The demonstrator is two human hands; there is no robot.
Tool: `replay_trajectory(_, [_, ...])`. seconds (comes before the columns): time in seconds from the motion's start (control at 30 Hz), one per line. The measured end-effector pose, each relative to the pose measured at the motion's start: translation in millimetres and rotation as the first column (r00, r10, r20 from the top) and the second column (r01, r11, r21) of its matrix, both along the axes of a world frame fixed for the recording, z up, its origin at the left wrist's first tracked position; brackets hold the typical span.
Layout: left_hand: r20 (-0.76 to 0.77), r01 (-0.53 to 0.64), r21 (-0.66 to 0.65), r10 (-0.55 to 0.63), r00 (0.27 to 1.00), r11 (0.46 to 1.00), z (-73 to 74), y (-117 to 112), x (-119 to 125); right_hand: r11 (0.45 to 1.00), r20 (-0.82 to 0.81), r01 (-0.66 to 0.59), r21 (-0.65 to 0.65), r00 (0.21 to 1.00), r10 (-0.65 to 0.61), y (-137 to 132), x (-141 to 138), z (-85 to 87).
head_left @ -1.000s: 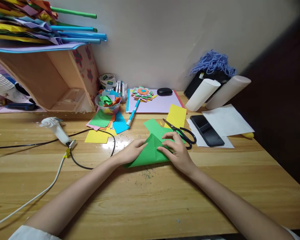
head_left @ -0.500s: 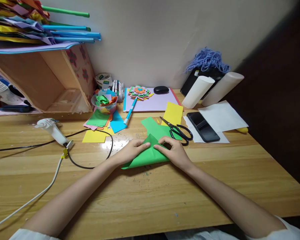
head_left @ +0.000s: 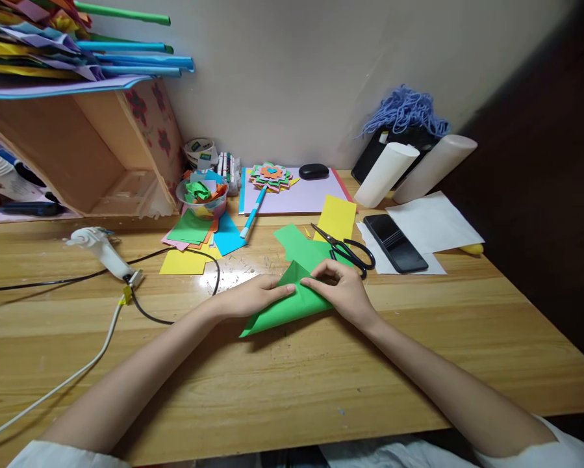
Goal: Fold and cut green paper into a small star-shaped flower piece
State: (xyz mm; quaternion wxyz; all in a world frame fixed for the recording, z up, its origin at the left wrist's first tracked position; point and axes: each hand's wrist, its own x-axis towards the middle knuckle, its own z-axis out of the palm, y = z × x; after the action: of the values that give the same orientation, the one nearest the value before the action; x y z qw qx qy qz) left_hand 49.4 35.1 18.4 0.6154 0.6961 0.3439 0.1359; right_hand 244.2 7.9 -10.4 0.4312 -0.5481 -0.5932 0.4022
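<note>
A sheet of green paper [head_left: 292, 309], curled over along its near side, is held just above the table between both hands. My left hand [head_left: 260, 296] grips its left part, thumb on top and the other fingers mostly hidden behind it. My right hand [head_left: 343, 289] pinches the right part, thumb and index finger close together near the paper's middle. Right behind the paper lie flat green paper pieces [head_left: 294, 242] and black-handled scissors [head_left: 345, 248], blades pointing to the back left.
A glue gun [head_left: 101, 253] with its cable lies at left, near colored paper scraps [head_left: 189, 229] and a bowl of scraps [head_left: 204, 198]. Further back is a paper flower [head_left: 271, 175] on a blue stick. A phone [head_left: 393, 244] and white rolls [head_left: 386, 174] are at right.
The green paper has tilted, its left corner dropping toward me. My left hand has slid a little right along it, and my right thumb and index finger have drawn closer together.
</note>
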Motion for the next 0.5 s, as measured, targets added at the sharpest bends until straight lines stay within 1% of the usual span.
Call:
replay_trajectory(0.07, [-0.028,-0.038,0.072,0.040,0.999,0.997,1.9,0,1,1.000,-0.002,-0.015,-0.001,1.000,0.015,-1,-1,1.0])
replay_trajectory(0.13, [-0.059,-0.117,0.160,0.128,0.990,0.980,3.3,-1,3,1.000,0.001,-0.029,0.008,1.000,0.029,-3,-3,1.8])
replay_trajectory(0.2, [-0.085,-0.183,0.261,0.211,0.974,0.948,3.8,-2,6,0.999,0.006,-0.035,0.025,0.999,0.035,-3,-4,2.7])
replay_trajectory(0.27, [-0.092,-0.211,0.364,0.260,0.961,0.907,3.7,-4,8,0.999,0.010,-0.035,0.040,0.999,0.035,-4,-5,3.6])
replay_trajectory(0.37, [-0.075,-0.212,0.467,0.277,0.958,0.859,3.4,-9,12,0.998,0.009,-0.029,0.048,1.000,0.028,-5,-6,4.7])
replay_trajectory(0.43, [-0.078,-0.204,0.487,0.275,0.958,0.849,3.2,-11,13,0.998,0.005,-0.027,0.049,1.000,0.027,-5,-6,5.1])
replay_trajectory(0.5, [-0.101,-0.191,0.488,0.272,0.957,0.852,2.8,-13,14,0.998,0.003,-0.029,0.049,1.000,0.029,-5,-7,5.3])
